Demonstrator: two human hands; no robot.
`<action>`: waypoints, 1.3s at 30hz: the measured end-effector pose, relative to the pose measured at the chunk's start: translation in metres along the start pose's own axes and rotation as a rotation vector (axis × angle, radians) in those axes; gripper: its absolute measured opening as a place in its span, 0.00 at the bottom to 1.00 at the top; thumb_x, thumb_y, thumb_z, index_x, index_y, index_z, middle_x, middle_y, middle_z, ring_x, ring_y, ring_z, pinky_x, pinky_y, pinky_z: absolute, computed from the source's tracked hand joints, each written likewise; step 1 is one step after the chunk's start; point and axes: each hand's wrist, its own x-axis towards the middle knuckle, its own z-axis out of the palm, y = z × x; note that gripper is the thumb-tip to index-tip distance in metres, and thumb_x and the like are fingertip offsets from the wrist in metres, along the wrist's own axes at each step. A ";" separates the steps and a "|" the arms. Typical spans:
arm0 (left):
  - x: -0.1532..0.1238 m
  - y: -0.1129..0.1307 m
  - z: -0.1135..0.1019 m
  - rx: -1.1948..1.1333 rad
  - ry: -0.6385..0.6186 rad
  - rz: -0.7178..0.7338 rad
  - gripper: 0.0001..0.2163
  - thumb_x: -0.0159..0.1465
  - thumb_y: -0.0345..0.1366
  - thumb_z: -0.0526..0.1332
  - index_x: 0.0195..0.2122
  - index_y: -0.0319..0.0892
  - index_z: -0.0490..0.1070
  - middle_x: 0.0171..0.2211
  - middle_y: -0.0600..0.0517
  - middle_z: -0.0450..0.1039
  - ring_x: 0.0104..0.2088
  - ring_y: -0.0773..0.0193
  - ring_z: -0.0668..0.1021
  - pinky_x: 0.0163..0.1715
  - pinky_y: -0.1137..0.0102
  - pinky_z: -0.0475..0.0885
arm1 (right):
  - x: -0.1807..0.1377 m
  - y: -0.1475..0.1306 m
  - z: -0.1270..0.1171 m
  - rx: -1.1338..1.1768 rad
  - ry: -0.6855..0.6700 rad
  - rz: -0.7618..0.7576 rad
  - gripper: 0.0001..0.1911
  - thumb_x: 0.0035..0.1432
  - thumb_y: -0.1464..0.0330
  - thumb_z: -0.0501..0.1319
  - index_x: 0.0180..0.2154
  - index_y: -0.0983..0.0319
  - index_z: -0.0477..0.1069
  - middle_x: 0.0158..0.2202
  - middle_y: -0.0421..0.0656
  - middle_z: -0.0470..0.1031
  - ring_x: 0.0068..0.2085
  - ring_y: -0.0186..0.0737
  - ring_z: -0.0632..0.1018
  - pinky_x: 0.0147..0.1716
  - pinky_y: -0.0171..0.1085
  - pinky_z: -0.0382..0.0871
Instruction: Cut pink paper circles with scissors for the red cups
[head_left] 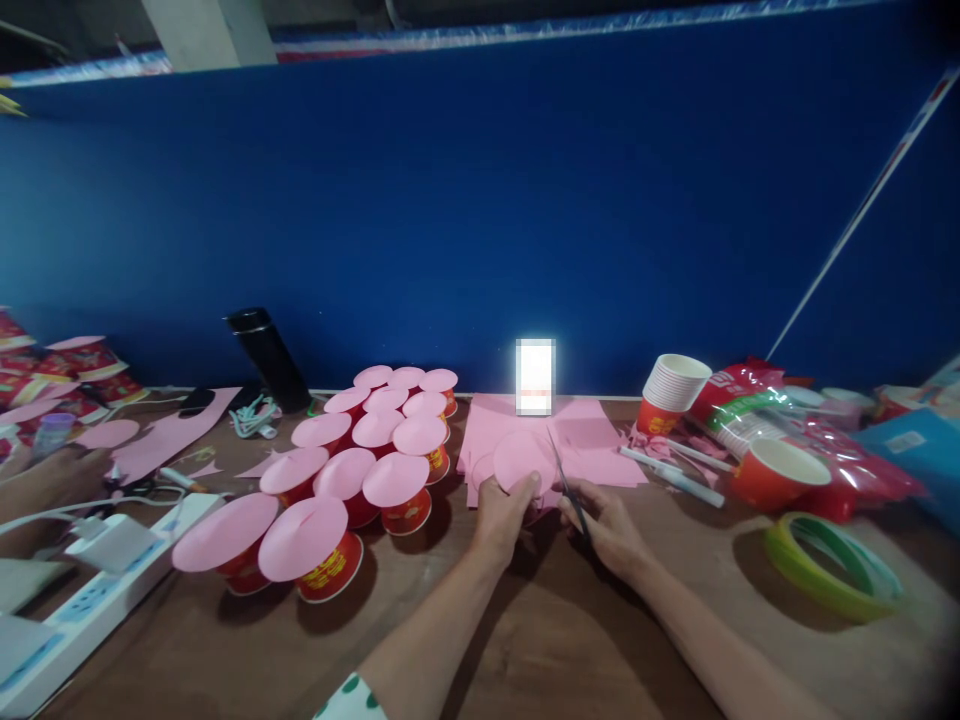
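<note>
My left hand [504, 515] is closed on a pink paper circle [521, 460], holding it up by its lower edge. My right hand [609, 522] grips a pair of scissors [566, 480], whose blades point up along the circle's right edge. Both hands hover over a stack of pink paper sheets [585, 440] lying on the brown table [525, 640].
Several red paper cups topped with pink discs [352, 480] stand in rows at left. A stack of cups [671, 392], a single red cup [776, 472], pens [675, 472], plastic bags and tape rolls [832, 565] lie right. A power strip [90, 590] and black flask [266, 355] sit left.
</note>
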 end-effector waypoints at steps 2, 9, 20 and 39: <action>0.001 -0.001 0.000 -0.003 -0.004 -0.006 0.16 0.47 0.44 0.66 0.26 0.34 0.71 0.16 0.54 0.66 0.16 0.71 0.66 0.15 0.75 0.61 | 0.000 0.000 0.000 0.007 0.000 0.003 0.22 0.51 0.56 0.61 0.43 0.64 0.68 0.21 0.36 0.65 0.21 0.30 0.66 0.20 0.30 0.60; 0.000 -0.002 -0.001 -0.006 -0.018 -0.001 0.15 0.48 0.44 0.65 0.23 0.35 0.69 0.15 0.55 0.64 0.16 0.71 0.66 0.15 0.75 0.61 | 0.000 0.004 -0.001 -0.011 -0.002 -0.003 0.22 0.51 0.56 0.61 0.43 0.64 0.68 0.21 0.36 0.65 0.21 0.30 0.66 0.19 0.30 0.59; 0.002 -0.002 -0.002 0.024 0.020 -0.019 0.15 0.47 0.45 0.66 0.23 0.35 0.70 0.15 0.54 0.65 0.16 0.71 0.66 0.15 0.75 0.62 | 0.000 0.001 -0.002 -0.080 0.000 -0.039 0.23 0.52 0.57 0.60 0.45 0.64 0.69 0.20 0.37 0.65 0.21 0.31 0.66 0.19 0.31 0.60; 0.001 -0.004 -0.002 0.018 0.012 -0.002 0.16 0.47 0.46 0.65 0.22 0.35 0.69 0.14 0.55 0.64 0.15 0.72 0.65 0.15 0.76 0.60 | 0.001 0.002 -0.002 -0.044 -0.012 -0.027 0.23 0.51 0.57 0.60 0.45 0.64 0.68 0.20 0.36 0.64 0.20 0.30 0.65 0.18 0.30 0.60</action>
